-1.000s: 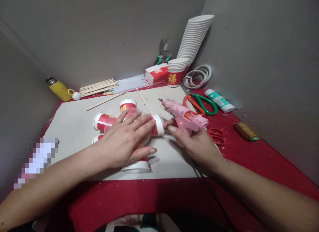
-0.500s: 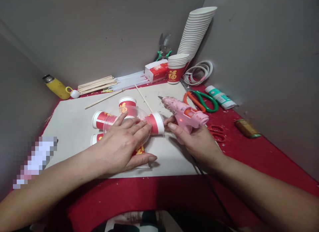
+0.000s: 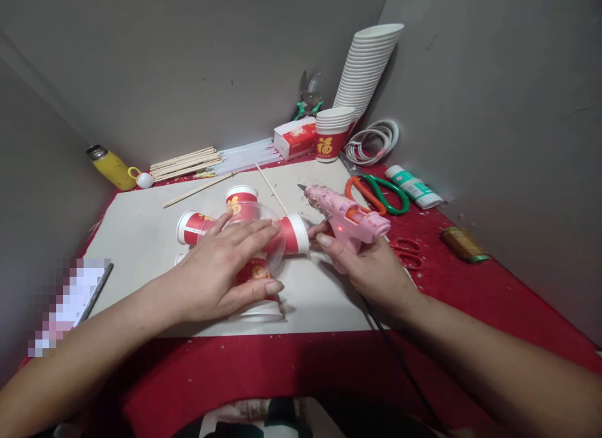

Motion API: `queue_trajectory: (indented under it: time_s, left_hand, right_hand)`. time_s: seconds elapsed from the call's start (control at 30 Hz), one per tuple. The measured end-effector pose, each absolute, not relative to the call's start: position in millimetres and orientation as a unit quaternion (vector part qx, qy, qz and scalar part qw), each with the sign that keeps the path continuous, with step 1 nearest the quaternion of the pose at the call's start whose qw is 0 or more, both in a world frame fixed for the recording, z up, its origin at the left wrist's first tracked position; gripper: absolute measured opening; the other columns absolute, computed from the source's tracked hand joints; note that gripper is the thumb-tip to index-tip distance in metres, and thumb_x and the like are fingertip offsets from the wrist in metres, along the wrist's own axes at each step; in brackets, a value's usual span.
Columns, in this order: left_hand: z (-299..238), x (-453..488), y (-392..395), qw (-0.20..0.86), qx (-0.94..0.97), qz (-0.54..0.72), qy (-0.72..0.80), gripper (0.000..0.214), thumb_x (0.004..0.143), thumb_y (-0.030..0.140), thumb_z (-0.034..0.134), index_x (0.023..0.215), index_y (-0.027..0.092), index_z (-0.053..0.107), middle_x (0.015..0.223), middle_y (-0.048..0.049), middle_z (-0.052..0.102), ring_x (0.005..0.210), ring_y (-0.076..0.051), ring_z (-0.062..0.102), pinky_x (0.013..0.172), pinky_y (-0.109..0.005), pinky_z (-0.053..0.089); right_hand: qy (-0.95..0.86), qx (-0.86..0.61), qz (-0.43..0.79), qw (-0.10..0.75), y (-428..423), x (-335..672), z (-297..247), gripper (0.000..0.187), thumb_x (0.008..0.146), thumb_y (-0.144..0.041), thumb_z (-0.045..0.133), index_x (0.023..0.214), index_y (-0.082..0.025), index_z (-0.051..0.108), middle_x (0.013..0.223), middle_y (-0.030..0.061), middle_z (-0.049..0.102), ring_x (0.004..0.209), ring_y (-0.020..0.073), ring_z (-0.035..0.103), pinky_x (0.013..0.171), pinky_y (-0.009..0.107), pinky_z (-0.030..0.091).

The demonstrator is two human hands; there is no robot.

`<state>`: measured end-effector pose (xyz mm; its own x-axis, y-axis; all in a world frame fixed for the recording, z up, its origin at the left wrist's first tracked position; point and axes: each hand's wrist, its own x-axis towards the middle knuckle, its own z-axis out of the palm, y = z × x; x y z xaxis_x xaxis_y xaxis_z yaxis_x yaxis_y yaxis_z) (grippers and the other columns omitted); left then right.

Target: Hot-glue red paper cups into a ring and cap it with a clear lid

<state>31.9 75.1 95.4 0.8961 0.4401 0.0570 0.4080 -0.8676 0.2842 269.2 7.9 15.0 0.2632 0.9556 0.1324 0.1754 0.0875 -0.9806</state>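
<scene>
Fingers spread, my left hand (image 3: 230,262) lies flat on a clear plastic disc (image 3: 277,256) that rests across several red-and-white paper cups. These lie on their sides with their bases inward: one cup (image 3: 242,196) at the back, one cup (image 3: 296,233) at the right, one cup (image 3: 187,227) at the left, and another cup (image 3: 261,309) in front, partly under my thumb. A further rim at the left is mostly covered by my hand. My right hand (image 3: 367,262) grips a pink hot glue gun (image 3: 350,215) by its handle, its nozzle pointing left above the pale board, its small light lit.
Wooden sticks (image 3: 183,164), clear glue sticks (image 3: 247,154), a tissue pack (image 3: 295,138) and stacked paper cups (image 3: 369,64) line the back. Scissors (image 3: 388,193), a tape coil (image 3: 374,142) and a white-green tube (image 3: 414,186) lie right. A yellow bottle (image 3: 110,168) leans left; a blurred phone (image 3: 75,303) lies nearer.
My left hand has shifted slightly left on the disc, showing more of the front cup. My right hand holds the glue gun almost where it was. The view has moved slightly.
</scene>
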Motion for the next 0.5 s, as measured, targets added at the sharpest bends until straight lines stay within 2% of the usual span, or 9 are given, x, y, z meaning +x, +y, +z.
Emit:
queue_trajectory:
  time_s: [0.17, 0.27, 0.4, 0.5]
  left_hand:
    - [103.2, 7.7, 84.7, 0.099, 0.948, 0.148, 0.262, 0.063, 0.101, 0.054, 0.043, 0.15, 0.014, 0.041, 0.152, -0.0157, 0.051, 0.143, -0.028, 0.044, 0.124, -0.054, 0.018]
    - [99.1, -9.9, 90.1, 0.04, 0.938, 0.195, 0.282, 0.061, 0.101, 0.052, 0.044, 0.147, 0.013, 0.044, 0.146, -0.0167, 0.057, 0.139, -0.03, 0.047, 0.122, -0.054, 0.022]
    - [85.4, -26.2, 94.0, -0.042, 0.94, 0.188, 0.281, 0.053, 0.099, 0.05, 0.047, 0.136, 0.015, 0.056, 0.132, -0.0149, 0.067, 0.137, -0.033, 0.049, 0.121, -0.058, 0.021]
    - [77.3, -30.6, 94.4, -0.066, 0.946, 0.153, 0.279, 0.052, 0.099, 0.049, 0.045, 0.133, 0.014, 0.06, 0.133, -0.0149, 0.067, 0.136, -0.034, 0.049, 0.121, -0.06, 0.02]
  right_hand:
    - [-0.49, -0.575, 0.355, 0.551, 6.7, 269.9, 16.8, 0.025, 0.086, -0.046, 0.066, 0.091, -0.022, 0.07, 0.088, 0.0031, 0.072, 0.083, 0.0206, 0.068, 0.076, 0.034, 0.056]
    - [-0.49, -0.576, 0.355, 0.55, 7.2, 269.5, 17.5, 0.027, 0.084, -0.048, 0.067, 0.089, -0.022, 0.07, 0.088, 0.0038, 0.072, 0.086, 0.0222, 0.068, 0.08, 0.037, 0.056]
    - [-0.474, -0.596, 0.344, 0.549, 8.7, 269.9, 11.7, 0.03, 0.081, -0.052, 0.069, 0.09, -0.023, 0.072, 0.089, 0.006, 0.074, 0.088, 0.026, 0.07, 0.083, 0.041, 0.056]
    - [-0.461, -0.603, 0.346, 0.551, 8.7, 271.0, 6.9, 0.033, 0.079, -0.054, 0.071, 0.091, -0.024, 0.073, 0.096, 0.0072, 0.074, 0.093, 0.0275, 0.07, 0.086, 0.043, 0.054]
